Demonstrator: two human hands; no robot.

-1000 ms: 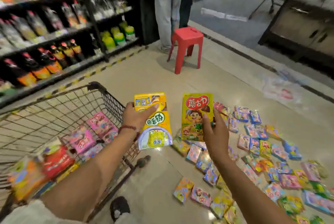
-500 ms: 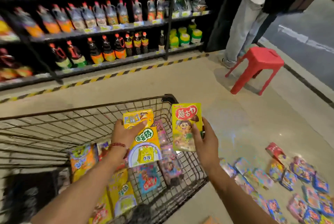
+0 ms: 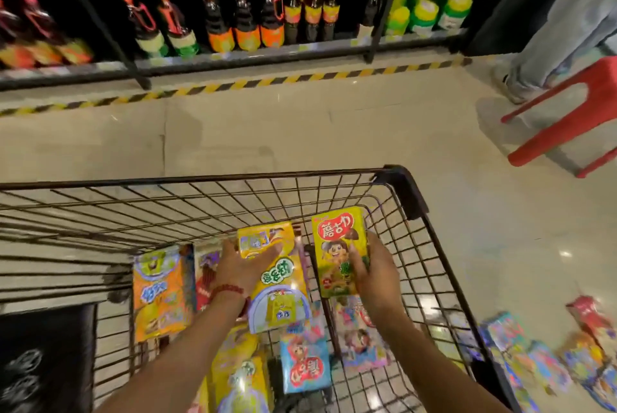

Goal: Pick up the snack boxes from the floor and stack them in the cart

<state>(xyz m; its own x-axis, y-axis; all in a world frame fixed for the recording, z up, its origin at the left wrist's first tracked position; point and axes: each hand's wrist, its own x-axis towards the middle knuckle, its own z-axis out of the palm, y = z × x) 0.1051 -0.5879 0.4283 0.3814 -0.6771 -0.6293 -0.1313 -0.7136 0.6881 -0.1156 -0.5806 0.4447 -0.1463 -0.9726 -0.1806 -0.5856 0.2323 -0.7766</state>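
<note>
Placing step: my left hand (image 3: 238, 267) grips yellow box (image 3: 278, 282), right hand (image 3: 375, 274) grips mushroom box (image 3: 339, 250), both inside cart (image 3: 405, 185). Next, I judge: lower flat onto stack, let go.

dim indoor light | floor (image 3: 434, 152) glare spots | blurred, bowed edges

A shop, a grocery aisle by the look of it. Dark metal shelves (image 3: 253, 52) carry rows of labelled bottles (image 3: 247, 22) with price tags along the edges, yellow-black hazard tape (image 3: 233, 85) lines the floor, and a wire shopping cart (image 3: 404, 192) holds packaged snack boxes (image 3: 160, 292).
</note>
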